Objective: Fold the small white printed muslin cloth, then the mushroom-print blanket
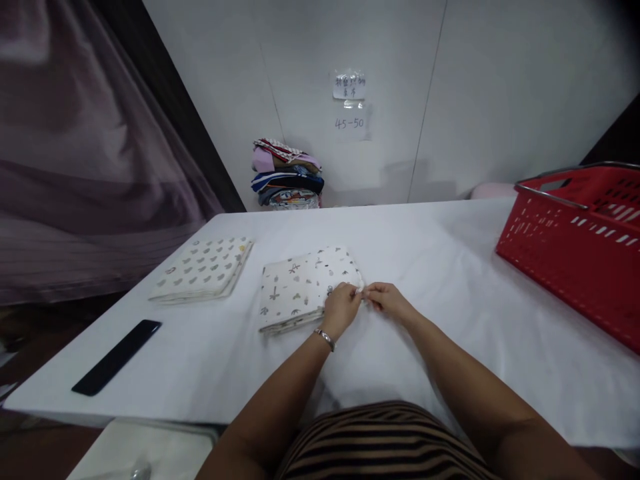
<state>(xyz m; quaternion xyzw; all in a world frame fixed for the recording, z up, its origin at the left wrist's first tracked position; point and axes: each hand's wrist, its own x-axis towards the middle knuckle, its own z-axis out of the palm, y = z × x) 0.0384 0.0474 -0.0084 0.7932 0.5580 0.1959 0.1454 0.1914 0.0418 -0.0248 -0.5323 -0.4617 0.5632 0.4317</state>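
My 2 hands meet at the right end of the folded printed cloth (295, 287), which lies near the middle of the white table (425, 240). My left hand (343, 307) pinches the cloth's near right corner, and my right hand (387, 299) pinches the same corner just beside it. Left of them lie 1 other folded cloth (205, 267) and, nearer me, 1 black flat object (117, 357). A red basket (575, 247) stands at the right.

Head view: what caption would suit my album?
Left hand and right hand meet at a folded patterned cloth's edge, red basket nearby.
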